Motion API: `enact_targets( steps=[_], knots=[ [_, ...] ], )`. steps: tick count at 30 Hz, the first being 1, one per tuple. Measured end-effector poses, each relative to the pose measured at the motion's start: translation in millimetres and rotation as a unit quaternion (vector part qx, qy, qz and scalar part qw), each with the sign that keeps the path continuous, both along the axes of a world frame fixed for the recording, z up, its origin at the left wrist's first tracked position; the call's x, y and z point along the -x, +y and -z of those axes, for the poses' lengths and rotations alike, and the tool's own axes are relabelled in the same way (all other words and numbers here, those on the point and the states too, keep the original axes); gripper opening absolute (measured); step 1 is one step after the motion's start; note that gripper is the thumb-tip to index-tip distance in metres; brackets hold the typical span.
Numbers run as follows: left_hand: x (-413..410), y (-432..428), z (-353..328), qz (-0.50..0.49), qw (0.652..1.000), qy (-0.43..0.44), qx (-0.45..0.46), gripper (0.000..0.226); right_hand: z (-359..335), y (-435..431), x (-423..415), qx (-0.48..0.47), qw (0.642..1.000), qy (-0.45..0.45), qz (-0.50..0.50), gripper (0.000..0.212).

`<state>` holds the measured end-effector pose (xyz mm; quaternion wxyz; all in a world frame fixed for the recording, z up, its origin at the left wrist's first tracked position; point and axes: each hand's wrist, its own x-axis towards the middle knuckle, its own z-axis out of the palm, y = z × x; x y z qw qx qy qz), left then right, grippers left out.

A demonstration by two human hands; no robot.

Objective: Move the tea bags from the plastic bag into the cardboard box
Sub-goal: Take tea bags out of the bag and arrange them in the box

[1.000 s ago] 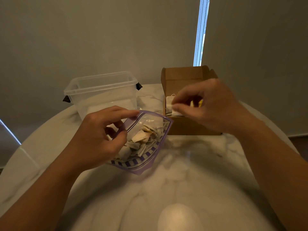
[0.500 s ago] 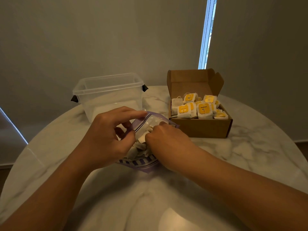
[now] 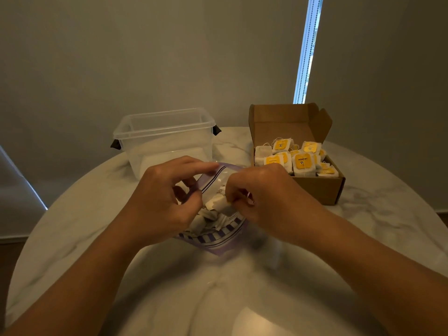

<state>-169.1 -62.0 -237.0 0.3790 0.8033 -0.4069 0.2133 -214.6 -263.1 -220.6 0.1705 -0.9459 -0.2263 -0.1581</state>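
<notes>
Lifting a tea bag out of the plastic bag

The left hand (image 3: 167,202) is pinching the plastic bag (image 3: 214,237) by its rim, holding the mouth open above the table (image 3: 363,219). The right hand (image 3: 264,200) is pinching one tea bag (image 3: 217,203) inside it. Many more are lying in the cardboard box (image 3: 317,187) just to the right. They look feather-light, soft and easy to tear, with strings that may tangle, so a gentle pinch on a paper corner is probably working best.

Plastic bag (image 3: 219,235) striped purple, cardboard box (image 3: 315,187) brown, tea bags (image 3: 260,155) white.
</notes>
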Motion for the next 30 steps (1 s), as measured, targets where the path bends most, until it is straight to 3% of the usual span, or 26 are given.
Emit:
enact_targets(
  steps=[7, 13, 19, 25, 30],
  knots=[
    [1.6, -1.6, 0.2, -0.017, 1.000, -0.001, -0.004, 0.046, -6.5, -23.9, -4.8, -0.119, 0.986, 0.074, -0.086, 0.036],
    [2.6, -1.3, -0.5, -0.020, 1.000, 0.000, -0.006, 0.046, -18.0, -41.0, -4.6, -0.261, 0.951, 0.084, -0.141, 0.024],
    [2.0, 0.5, -0.8, -0.015, 1.000, 0.006, -0.007, 0.047, -28.2, -88.7, -22.4, -0.370, 0.926, 0.012, -0.069, 0.021],
    [0.3, -0.7, -0.2, -0.002, 1.000, 0.002, -0.012, 0.043, -31.6, -156.1, -58.0, -0.324, 0.938, -0.065, 0.105, 0.020],
    [-0.5, -0.8, 0.0, 0.006, 1.000, -0.001, -0.006, 0.047, -22.5, -173.9, -81.4, -0.211, 0.961, -0.071, 0.165, 0.022]
  ],
)
